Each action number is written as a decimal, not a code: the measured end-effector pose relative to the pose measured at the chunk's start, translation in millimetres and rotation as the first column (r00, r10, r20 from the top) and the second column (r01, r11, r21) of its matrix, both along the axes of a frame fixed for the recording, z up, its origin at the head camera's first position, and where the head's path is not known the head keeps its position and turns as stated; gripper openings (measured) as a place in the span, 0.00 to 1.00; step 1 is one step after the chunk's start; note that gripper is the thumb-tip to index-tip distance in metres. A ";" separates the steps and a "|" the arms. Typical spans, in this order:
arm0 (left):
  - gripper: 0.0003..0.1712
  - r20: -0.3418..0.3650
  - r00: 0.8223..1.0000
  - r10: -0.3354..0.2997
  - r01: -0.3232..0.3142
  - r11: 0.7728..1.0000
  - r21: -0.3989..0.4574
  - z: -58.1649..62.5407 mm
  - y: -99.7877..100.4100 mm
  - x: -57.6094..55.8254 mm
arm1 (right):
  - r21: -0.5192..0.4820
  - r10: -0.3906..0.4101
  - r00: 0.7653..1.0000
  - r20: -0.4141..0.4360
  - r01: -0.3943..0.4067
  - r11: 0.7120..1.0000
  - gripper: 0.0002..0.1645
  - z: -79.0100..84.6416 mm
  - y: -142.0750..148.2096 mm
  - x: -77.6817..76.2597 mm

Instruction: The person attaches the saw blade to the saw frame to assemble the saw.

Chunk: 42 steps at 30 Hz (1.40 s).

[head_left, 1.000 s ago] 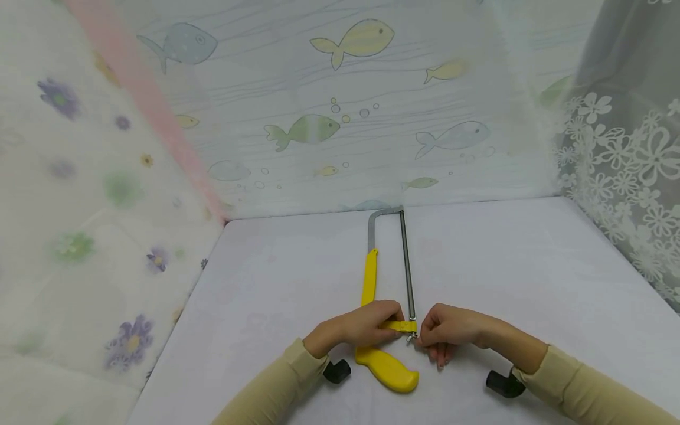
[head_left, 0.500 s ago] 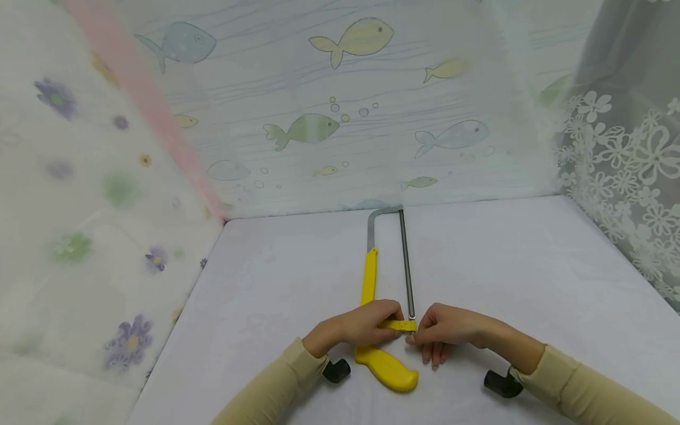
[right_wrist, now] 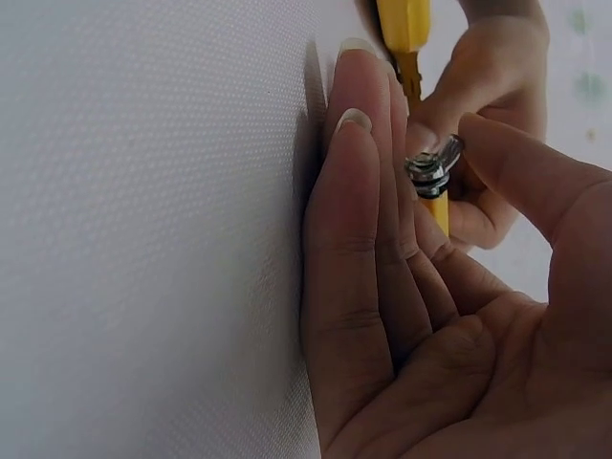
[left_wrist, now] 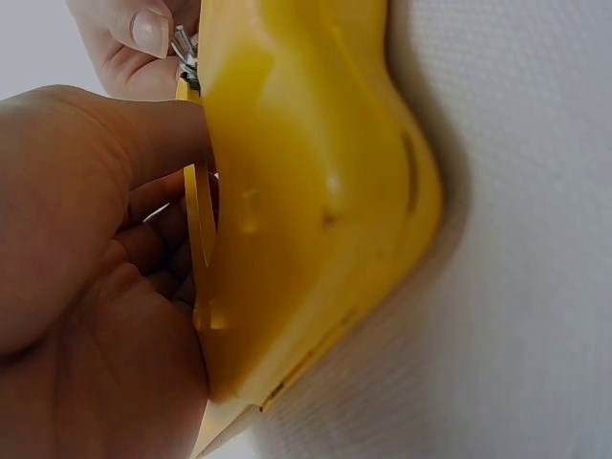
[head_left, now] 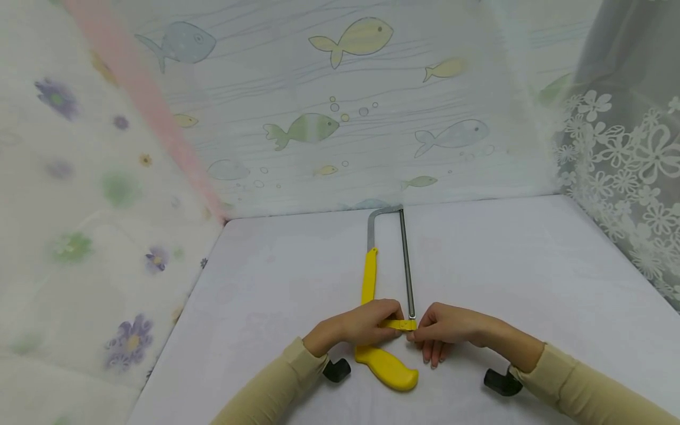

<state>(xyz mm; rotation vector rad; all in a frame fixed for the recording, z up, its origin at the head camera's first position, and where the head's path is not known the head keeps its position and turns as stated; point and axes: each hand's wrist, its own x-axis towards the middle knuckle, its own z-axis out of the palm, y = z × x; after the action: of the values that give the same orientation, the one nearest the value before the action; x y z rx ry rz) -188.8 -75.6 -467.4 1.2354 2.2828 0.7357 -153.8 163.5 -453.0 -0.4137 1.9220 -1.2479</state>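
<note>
A hacksaw [head_left: 369, 277] lies flat on the white cloth, its yellow handle [head_left: 390, 370] nearest me and its blade [head_left: 407, 265] to the right of the frame. My left hand [head_left: 363, 323] grips the yellow frame and its short crosspiece, just above the handle. At the near end of the blade, my right hand [head_left: 448, 326] pinches a metal wing nut [right_wrist: 432, 172] between thumb and index finger. Its other fingers reach down to the cloth. The right fingers hide the nut in the head view; one wing [left_wrist: 182, 43] shows in the left wrist view.
White cloth [head_left: 504, 254] covers the table. A fish-print curtain [head_left: 372, 118] hangs at the back, a flowered sheet [head_left: 95, 236] on the left and a lace curtain [head_left: 632, 165] on the right. Black wrist mounts [head_left: 503, 382] sit under both sleeves.
My right hand has shifted slightly left, its thumb and fingertips coming over the wing nut that showed earlier. My left hand and the hacksaw have stayed in place.
</note>
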 end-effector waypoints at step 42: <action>0.05 -0.007 1.000 0.001 -0.001 1.000 -0.007 -1.2 0.1 -1.4 | -0.010 -0.001 0.998 -0.057 0.001 1.000 0.23 -0.3 -0.6 1.0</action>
<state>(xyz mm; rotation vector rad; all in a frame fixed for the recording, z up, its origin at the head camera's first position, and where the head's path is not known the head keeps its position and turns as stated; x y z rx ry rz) -190.2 -75.5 -468.6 1.2358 2.2894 0.7237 -152.8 162.9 -453.3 -0.4579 1.9644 -1.2591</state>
